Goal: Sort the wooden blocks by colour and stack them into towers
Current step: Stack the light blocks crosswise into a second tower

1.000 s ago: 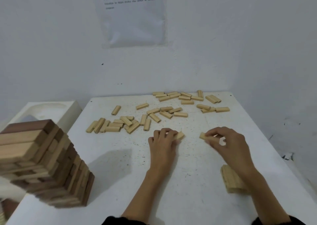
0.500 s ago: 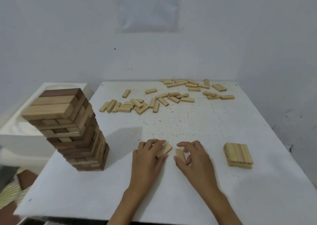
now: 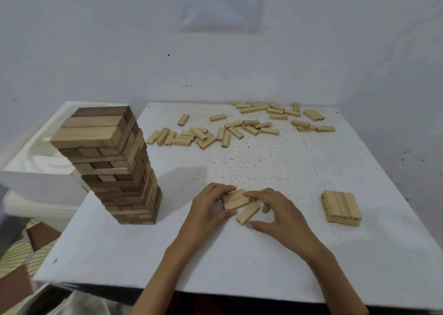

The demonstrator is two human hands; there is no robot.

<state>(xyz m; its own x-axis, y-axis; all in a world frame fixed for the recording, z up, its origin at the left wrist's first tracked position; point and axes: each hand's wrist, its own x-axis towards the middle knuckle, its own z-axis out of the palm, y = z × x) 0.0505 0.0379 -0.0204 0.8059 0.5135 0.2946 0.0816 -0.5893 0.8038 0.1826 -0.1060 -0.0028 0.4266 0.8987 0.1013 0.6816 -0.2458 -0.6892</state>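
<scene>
Pale wood sits at the centre of things: a pair of blocks (image 3: 236, 198) lies side by side on the table (image 3: 215, 262), near its front edge and about midway across. The left hand (image 3: 208, 209) grips the pair, its fingers curled over the far side and its thumb pressed against the near side. A third block (image 3: 248, 212), equally pale, lies at an angle just in front of the pair and touches it. The right hand (image 3: 280, 216) is half closed around this block, with the thumb at its near end and the curled fingers at its far end. The forefinger reaches onto the top of the pair. Whether the third block is lifted or rests flat on the table cannot be told.

To the right, well apart from the hands, a flat stack (image 3: 340, 206) of pale blocks stands two layers high, the layers crossed. On the left, a tower (image 3: 112, 161) of dark and mid-brown blocks rises many layers high, close to the table's left edge. Its upper layers are twisted slightly out of line with the lower ones.

Across the far half of the table, loose blocks (image 3: 239, 127), all pale, lie scattered flat. Some lie in small heaps and others alone.

Beyond the left edge stands a white tub (image 3: 36, 170). A patterned mat (image 3: 16, 254) shows on the floor below it. On the wall a sheet (image 3: 220, 7) hangs, too blurred to read.
</scene>
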